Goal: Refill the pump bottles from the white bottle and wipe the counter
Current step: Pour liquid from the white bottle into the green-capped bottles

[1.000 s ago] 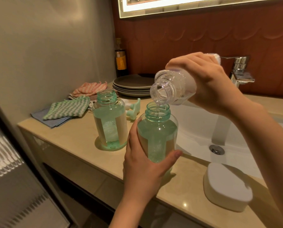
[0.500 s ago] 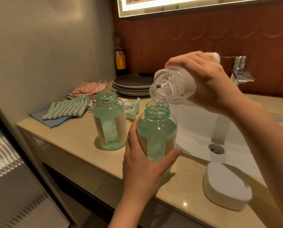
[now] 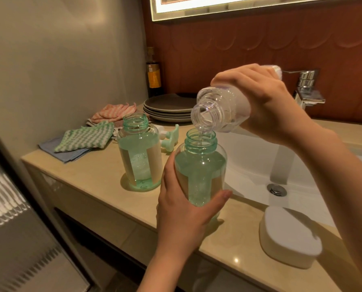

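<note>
My right hand (image 3: 262,104) grips the white bottle (image 3: 220,110), tilted mouth-down over a green pump bottle (image 3: 200,167) with its top off. A thin stream of clear liquid runs from the white bottle into its neck. My left hand (image 3: 182,213) wraps around that green bottle's lower half, near the counter's front edge. A second open green bottle (image 3: 139,152) stands upright on the beige counter (image 3: 87,182) to the left. A green pump head (image 3: 171,138) lies behind the two bottles. A green-and-white striped cloth (image 3: 85,138) lies at the counter's left end.
A stack of dark plates (image 3: 167,108) and a pink cloth (image 3: 112,112) sit at the back left beside a dark bottle with an orange label (image 3: 153,79). The white sink basin (image 3: 258,165) with its drain and chrome tap (image 3: 308,93) is on the right. A white lidded box (image 3: 289,237) rests at the front edge.
The hands and both bottles hold nearly the same pose. Liquid keeps running from the white bottle into the held green bottle.
</note>
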The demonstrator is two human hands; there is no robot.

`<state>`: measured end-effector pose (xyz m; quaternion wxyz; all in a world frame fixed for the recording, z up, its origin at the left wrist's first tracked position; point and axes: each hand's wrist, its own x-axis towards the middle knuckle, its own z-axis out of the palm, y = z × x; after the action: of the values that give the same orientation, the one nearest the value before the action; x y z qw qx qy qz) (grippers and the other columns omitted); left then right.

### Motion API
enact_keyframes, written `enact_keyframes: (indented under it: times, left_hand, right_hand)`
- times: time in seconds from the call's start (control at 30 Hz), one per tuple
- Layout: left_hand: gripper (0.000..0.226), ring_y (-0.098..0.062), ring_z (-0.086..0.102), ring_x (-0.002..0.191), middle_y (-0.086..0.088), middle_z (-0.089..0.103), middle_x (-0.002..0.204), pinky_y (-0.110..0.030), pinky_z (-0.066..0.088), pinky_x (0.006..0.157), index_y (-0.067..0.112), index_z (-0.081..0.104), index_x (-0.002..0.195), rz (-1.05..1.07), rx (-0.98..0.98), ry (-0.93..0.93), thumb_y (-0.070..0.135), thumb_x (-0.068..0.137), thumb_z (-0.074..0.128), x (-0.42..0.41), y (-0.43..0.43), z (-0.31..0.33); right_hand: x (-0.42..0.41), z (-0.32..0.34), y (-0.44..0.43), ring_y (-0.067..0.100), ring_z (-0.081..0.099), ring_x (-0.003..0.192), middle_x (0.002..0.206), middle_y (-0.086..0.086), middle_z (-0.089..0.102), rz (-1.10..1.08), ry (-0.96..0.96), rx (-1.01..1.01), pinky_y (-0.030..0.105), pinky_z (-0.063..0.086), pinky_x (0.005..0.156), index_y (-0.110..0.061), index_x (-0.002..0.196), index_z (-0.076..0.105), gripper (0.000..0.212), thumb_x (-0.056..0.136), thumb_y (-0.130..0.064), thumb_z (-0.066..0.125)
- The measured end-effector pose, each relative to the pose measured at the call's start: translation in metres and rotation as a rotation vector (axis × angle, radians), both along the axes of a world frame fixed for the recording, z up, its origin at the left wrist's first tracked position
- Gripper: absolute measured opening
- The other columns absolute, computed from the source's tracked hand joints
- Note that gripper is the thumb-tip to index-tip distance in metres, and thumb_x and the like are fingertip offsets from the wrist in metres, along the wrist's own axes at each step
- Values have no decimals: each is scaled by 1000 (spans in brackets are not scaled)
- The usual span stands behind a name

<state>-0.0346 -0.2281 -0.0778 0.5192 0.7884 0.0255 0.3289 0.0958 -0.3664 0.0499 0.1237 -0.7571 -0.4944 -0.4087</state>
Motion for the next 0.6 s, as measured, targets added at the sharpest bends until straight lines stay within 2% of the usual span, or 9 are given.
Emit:
enact_keyframes:
  times: [0.23,0.37,0.6]
  left_hand:
    - [97,5,41,122,21,43,137,-9,34,91,56,19,131,9,-4,2,71,48,68,0,0,1]
    - [97,2,41,123,20,43,138,-20,36,96,57,19,131,7,-2,1,71,48,68,0,0,1]
    - [98,1,42,124,20,43,138,-23,37,98,58,19,132,5,-2,2,71,48,69,0,0,1]
  right_hand:
    - [0,1,0,32,54,109,120,9,61,8,5,-6,47,39,89,-10,123,54,58,70,-17,76]
    - [0,1,0,32,54,109,120,9,60,5,3,-5,46,38,90,-10,123,55,58,70,-15,77]
    - [-1,2,0,33,54,109,120,10,61,15,-13,-4,49,40,89,-10,123,54,57,70,-13,77]
